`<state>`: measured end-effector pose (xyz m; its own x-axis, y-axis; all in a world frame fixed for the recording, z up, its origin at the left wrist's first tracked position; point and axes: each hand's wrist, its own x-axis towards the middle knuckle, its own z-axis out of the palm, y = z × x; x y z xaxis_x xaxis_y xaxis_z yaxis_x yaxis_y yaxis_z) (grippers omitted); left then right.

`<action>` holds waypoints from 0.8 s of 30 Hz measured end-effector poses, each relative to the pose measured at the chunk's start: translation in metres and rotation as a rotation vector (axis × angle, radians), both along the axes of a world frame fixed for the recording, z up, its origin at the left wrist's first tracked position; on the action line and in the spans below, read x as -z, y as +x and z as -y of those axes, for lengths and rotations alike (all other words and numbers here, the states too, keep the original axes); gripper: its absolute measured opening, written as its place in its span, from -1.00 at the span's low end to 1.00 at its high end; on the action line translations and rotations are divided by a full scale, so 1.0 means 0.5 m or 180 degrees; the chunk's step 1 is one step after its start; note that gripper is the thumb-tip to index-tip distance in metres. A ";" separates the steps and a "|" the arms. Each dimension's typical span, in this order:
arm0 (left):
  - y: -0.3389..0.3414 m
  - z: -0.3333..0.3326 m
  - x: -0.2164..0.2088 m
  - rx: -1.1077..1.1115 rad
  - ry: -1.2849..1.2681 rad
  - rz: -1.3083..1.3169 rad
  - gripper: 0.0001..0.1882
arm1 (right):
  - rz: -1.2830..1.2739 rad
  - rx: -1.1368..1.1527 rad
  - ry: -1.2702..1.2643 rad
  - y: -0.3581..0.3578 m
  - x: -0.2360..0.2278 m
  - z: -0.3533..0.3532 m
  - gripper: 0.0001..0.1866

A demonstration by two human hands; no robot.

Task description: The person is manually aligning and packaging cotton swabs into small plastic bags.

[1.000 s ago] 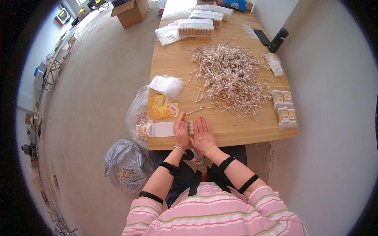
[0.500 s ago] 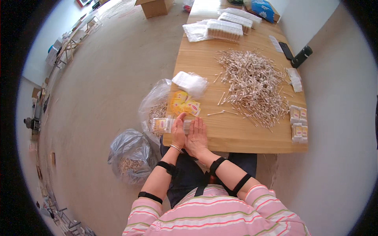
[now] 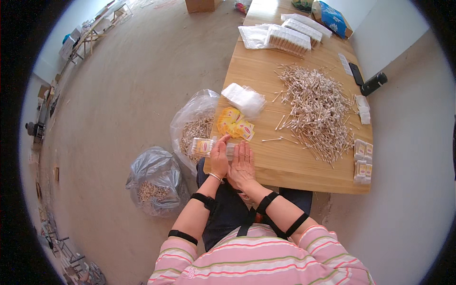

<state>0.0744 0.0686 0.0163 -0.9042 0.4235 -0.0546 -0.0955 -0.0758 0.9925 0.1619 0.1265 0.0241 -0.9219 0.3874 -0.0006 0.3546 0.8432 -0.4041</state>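
by the near left corner of the table (image 3: 285, 173), a row of cotton swabs (image 3: 230, 151) lies between left hand (image 3: 219, 160) and right hand (image 3: 242, 167), sticks pointing away from the near edge; both hands stay uncurled, fingers straight.

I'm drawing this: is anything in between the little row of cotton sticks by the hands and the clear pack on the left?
Yes, the left hand is: it sits just right of the clear pack and left of the row of cotton sticks that shows. Whether more sticks lie hidden under that hand, I can't tell.
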 end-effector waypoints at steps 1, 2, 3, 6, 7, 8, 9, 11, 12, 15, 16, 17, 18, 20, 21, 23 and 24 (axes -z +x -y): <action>0.002 -0.001 0.001 0.0001 -0.0161 -0.0140 -0.56 | -0.0062 -0.0070 0.0073 0.003 0.006 -0.002 -0.18; 0.001 -0.001 0.002 -0.0014 -0.0152 -0.0130 -0.56 | -0.0053 -0.0086 0.0082 0.003 0.005 -0.003 -0.18; 0.001 -0.001 0.003 -0.0021 -0.0072 -0.0136 -0.57 | -0.0007 -0.0106 0.0055 0.004 0.004 -0.002 -0.19; -0.002 0.003 0.006 0.0001 -0.0149 -0.0291 -0.58 | 0.0016 -0.0102 0.0089 0.000 0.010 0.004 -0.19; -0.003 0.005 0.007 0.0046 -0.0315 -0.0437 -0.59 | -0.0007 -0.0063 0.0140 -0.002 0.013 0.007 -0.20; -0.004 0.007 0.001 0.0020 -0.0317 -0.0435 -0.59 | -0.0007 -0.0089 0.0140 -0.005 0.007 0.011 -0.20; -0.004 0.010 -0.005 0.0111 -0.0496 -0.0665 -0.57 | 0.0135 -0.0064 0.0183 -0.006 0.000 0.016 -0.20; -0.009 0.014 -0.030 0.0211 -0.0662 -0.0890 -0.54 | 0.0281 -0.0029 0.0240 -0.010 -0.003 0.017 -0.21; -0.014 0.019 -0.054 0.0294 -0.0744 -0.1069 -0.58 | 0.0077 0.0068 0.0268 -0.009 0.003 0.016 -0.20; -0.060 0.061 -0.059 0.0020 -0.1165 -0.1746 -0.62 | -0.0146 0.0159 0.0245 -0.014 0.004 0.025 -0.18; -0.079 0.081 -0.051 -0.0325 -0.1477 -0.2237 -0.61 | -0.0156 0.0177 0.0213 -0.017 0.003 0.026 -0.16; -0.097 0.108 -0.034 -0.0334 -0.1485 -0.2238 -0.61 | -0.0160 0.0167 0.0207 -0.022 0.000 0.032 -0.16; -0.117 0.134 -0.013 -0.0363 -0.1887 -0.2285 -0.58 | -0.0122 0.0156 0.0214 -0.029 -0.004 0.042 -0.15; -0.137 0.153 0.016 -0.0376 -0.2281 -0.2320 -0.55 | -0.0073 0.0160 0.0226 -0.040 -0.007 0.050 -0.13; -0.143 0.151 0.024 -0.0116 -0.1990 -0.1767 -0.54 | -0.0172 0.0178 0.0248 -0.044 -0.006 0.049 -0.13; -0.160 0.154 0.050 0.0136 -0.1701 -0.1207 -0.53 | -0.0265 0.0190 0.0263 -0.053 -0.006 0.052 -0.14; -0.169 0.159 0.072 0.0264 -0.1296 -0.0720 -0.54 | -0.0174 0.0188 0.0280 -0.058 -0.008 0.059 -0.13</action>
